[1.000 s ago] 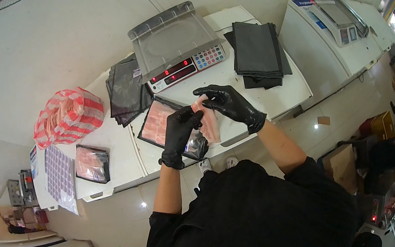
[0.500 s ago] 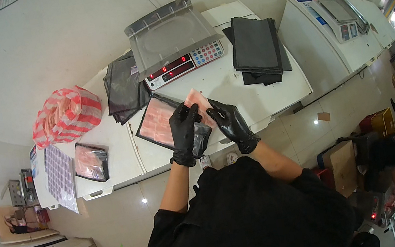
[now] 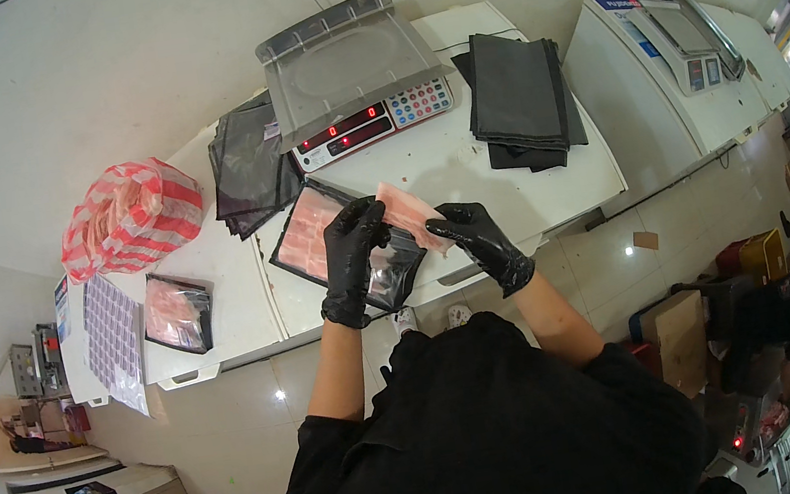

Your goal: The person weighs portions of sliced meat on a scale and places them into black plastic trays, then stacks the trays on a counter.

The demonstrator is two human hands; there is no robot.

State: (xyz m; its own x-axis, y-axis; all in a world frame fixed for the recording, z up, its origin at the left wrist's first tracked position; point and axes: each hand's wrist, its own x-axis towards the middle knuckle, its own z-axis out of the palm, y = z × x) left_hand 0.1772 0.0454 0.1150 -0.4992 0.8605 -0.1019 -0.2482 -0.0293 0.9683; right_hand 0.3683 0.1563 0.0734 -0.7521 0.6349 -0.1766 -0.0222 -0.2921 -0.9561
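A thin pale-pink slice of meat (image 3: 411, 215) is held up between my hands above the near edge of the white worktop. My left hand (image 3: 352, 253), in a black glove, pinches its left end. My right hand (image 3: 483, 243), gloved the same way, has the lower right end between thumb and fingers. Under and beside my left hand lies a black-edged clear plastic pouch (image 3: 309, 231) with rows of pink meat slices inside; my left hand hides part of it. The pouch's near part looks unfilled.
Behind stands a digital scale (image 3: 375, 120) with a clear tray. Black pouches lie in stacks left (image 3: 249, 171) and right (image 3: 516, 88). Further left are a red-and-white striped bag (image 3: 170, 211) of meat, a smaller filled pouch (image 3: 175, 316) and a label sheet (image 3: 113, 337).
My hands have moved apart, my right hand going right and my left slightly left. The meat slice now stretches out longer between them, slanting down to the right.
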